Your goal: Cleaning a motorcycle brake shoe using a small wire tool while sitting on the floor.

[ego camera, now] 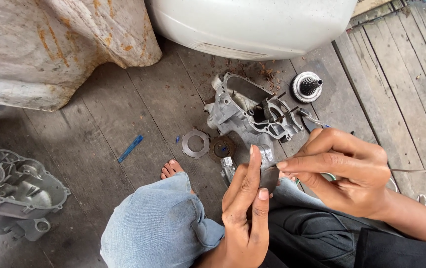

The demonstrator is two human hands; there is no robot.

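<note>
- Wooden plank floor [138,99]: aluminium engine casing [250,111] ahead of my knee.
- Left hand [245,208]: fingers closed around small grey metal part [267,173].
- Right hand [344,171]: fingers pinching that part, just below the casing.

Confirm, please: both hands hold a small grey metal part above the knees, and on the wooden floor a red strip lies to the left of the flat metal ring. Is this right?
One detail is wrong: the strip is blue, not red. The head view shows it on the wooden floor, left of the flat metal ring. The left hand and right hand do hold the small grey metal part.

Left hand [245,208] and right hand [344,171] pinching small grey metal part [268,173] above knees, aluminium engine casing [252,111] on wooden floor [138,109], two flat discs [196,143] beside it
</note>
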